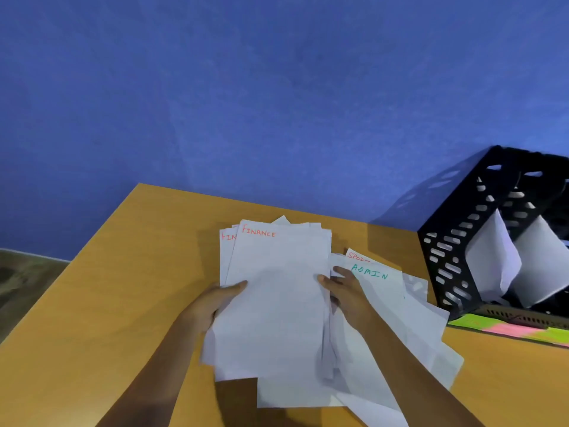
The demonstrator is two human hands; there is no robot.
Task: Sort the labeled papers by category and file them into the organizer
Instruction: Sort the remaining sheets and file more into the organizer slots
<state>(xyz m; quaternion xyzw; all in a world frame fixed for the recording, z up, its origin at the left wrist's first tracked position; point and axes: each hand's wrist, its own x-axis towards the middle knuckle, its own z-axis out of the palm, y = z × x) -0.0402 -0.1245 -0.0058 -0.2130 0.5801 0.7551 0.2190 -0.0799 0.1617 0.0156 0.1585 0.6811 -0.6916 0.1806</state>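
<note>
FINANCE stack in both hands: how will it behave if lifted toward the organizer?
Likely floppy: the FINANCE stack is loose, thin sheets gripped only at its side edges by the left hand and right hand. Sheets are already fanned at the top corner, so they may slide apart. Probably light; the unsupported far end would likely droop.
</note>
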